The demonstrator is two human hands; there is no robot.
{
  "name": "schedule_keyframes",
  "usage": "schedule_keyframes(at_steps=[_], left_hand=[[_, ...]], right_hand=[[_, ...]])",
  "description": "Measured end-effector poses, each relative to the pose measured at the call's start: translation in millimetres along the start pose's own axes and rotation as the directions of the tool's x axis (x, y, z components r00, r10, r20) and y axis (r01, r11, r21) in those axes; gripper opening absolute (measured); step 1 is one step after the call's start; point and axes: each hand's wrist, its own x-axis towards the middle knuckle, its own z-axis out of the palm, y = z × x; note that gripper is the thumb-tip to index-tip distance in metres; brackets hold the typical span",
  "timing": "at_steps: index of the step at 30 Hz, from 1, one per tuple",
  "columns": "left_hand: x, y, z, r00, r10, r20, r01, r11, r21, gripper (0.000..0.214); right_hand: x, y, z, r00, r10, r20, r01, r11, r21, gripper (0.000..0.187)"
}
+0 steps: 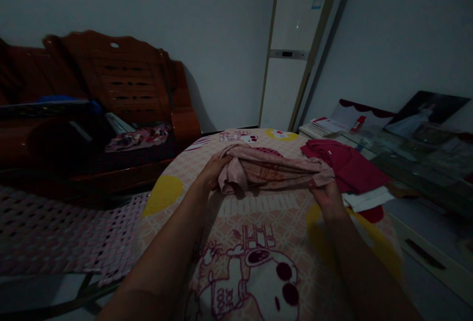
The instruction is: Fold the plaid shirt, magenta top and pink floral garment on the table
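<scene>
A dusty-pink piece of clothing [273, 169] with a darker reddish print stretches sideways between my two hands, just over the table. My left hand [214, 169] grips its left end, where a loose fold hangs down. At the other end, my right hand [327, 195] pinches the bunched fabric between thumb and fingers. Beneath lies a round table covered with a patterned cloth [258, 212] showing a cartoon dog and yellow spots. Close beyond my right hand sits a folded dark-red garment [347, 163], with a white cloth [369, 198] partly under it.
A carved wooden bench [125, 79] holding clothes [138, 138] and a black bag stands at left. In front of it is a woven chair [66, 227]. A glass-topped cabinet [424, 163] with papers and a photo borders the table at right. A tall white air conditioner [286, 84] stands behind.
</scene>
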Motion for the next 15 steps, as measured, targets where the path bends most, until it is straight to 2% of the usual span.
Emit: schedule_keyframes(at_steps=[2, 4, 7, 9, 13, 15], left_hand=[[1, 0, -0.7, 1.000, -0.010, 0.024, 0.010, 1.000, -0.014, 0.054], [1, -1, -2.5, 0.992, -0.094, 0.085, 0.097, 0.995, -0.031, 0.049], [-5, -2, -4.1, 0.935, -0.304, 0.185, 0.317, 0.947, -0.045, 0.047], [-11, -2, -3.9, 0.903, -0.363, 0.230, 0.385, 0.921, -0.060, 0.052], [-15, -3, -3.9, 0.919, -0.303, 0.253, 0.323, 0.946, -0.038, 0.058], [-13, -3, -6.1, 0.942, -0.244, 0.230, 0.250, 0.968, 0.002, 0.060]], right_hand=[[0, -1, -1, 1.000, -0.027, -0.002, 0.027, 0.999, -0.024, 0.017], [-2, 1, 0, 1.000, -0.020, -0.024, 0.019, 0.999, -0.043, 0.017], [-6, 5, 5, 0.995, 0.082, -0.050, -0.085, 0.994, -0.062, 0.018], [-10, 7, 8, 0.985, 0.166, -0.039, -0.168, 0.984, -0.056, 0.017], [-16, 6, 13, 0.970, 0.243, 0.020, -0.243, 0.970, -0.014, 0.018], [-18, 2, 15, 0.973, 0.229, 0.012, -0.227, 0.970, -0.084, 0.020]])
